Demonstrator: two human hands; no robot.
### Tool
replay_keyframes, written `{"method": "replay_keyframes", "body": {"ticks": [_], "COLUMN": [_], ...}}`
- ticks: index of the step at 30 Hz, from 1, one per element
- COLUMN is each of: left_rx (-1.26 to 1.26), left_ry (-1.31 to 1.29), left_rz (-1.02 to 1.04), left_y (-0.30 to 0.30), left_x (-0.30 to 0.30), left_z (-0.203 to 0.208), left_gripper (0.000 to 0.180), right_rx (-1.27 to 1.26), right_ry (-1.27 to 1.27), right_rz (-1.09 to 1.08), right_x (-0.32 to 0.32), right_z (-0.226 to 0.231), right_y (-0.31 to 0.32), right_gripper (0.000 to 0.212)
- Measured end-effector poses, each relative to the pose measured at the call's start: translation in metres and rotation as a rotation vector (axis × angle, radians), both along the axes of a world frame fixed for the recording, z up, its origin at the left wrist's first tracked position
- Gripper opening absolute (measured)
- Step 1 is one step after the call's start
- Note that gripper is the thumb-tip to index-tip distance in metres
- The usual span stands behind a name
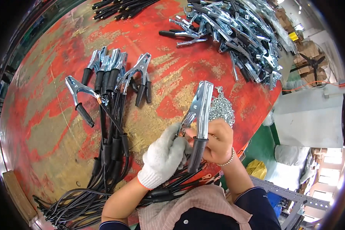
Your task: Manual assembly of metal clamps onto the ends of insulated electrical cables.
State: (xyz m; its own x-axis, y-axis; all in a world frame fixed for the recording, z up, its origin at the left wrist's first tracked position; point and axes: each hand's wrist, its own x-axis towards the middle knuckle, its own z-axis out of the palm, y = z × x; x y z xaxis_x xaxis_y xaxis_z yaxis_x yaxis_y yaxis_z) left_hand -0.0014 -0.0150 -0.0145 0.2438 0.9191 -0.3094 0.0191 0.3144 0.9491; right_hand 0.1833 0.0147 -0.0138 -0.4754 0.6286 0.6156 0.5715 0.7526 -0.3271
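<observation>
A large silver welding ground clamp [201, 111] with a black handle sleeve stands jaws-up in front of my body. My left hand [161, 153], in a white knit glove, is closed around the clamp's left arm, where a copper-coloured cable end [181, 133] shows. My bare right hand [218, 142], with a beaded bracelet, lies behind the sleeved handle. Its fingertips reach between the clamp's arms and pinch close to the cable end; what they hold is too small to make out. Just beyond that hand lies a pile of small metal nuts [221, 109].
Several clamps [113, 65] joined to black cables [111, 153] lie at left. A big heap of loose clamps [237, 34] covers the far right of the worn red table [161, 88]. Black cables [122, 8] lie at the far edge; more cables [168, 191] run beneath my forearms.
</observation>
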Motion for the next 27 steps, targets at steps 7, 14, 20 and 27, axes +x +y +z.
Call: {"method": "replay_keyframes", "body": {"ticks": [7, 14, 20, 27], "left_rx": [0.021, 0.262, 0.198, 0.241], "left_ry": [0.028, 0.256, 0.307, 1.725], "left_rz": [-0.008, -0.003, 0.251, 0.061], "left_y": [-0.001, 0.000, 0.025, 0.044], "left_x": [-0.005, 0.003, -0.028, -0.033], "left_z": [0.005, 0.011, 0.002, -0.002], "left_gripper": [0.038, 0.036, 0.056, 0.049], "right_rx": [0.002, -0.032, -0.146, 0.027], "right_ry": [0.002, 0.064, 0.061, 0.086], "right_rz": [0.018, 0.015, -0.221, -0.632], "right_x": [0.002, 0.015, 0.050, 0.168], "right_z": [-0.002, -0.002, -0.016, -0.030], "right_y": [-0.003, -0.002, 0.018, 0.071], "right_gripper": [0.032, 0.019, 0.019, 0.026]}}
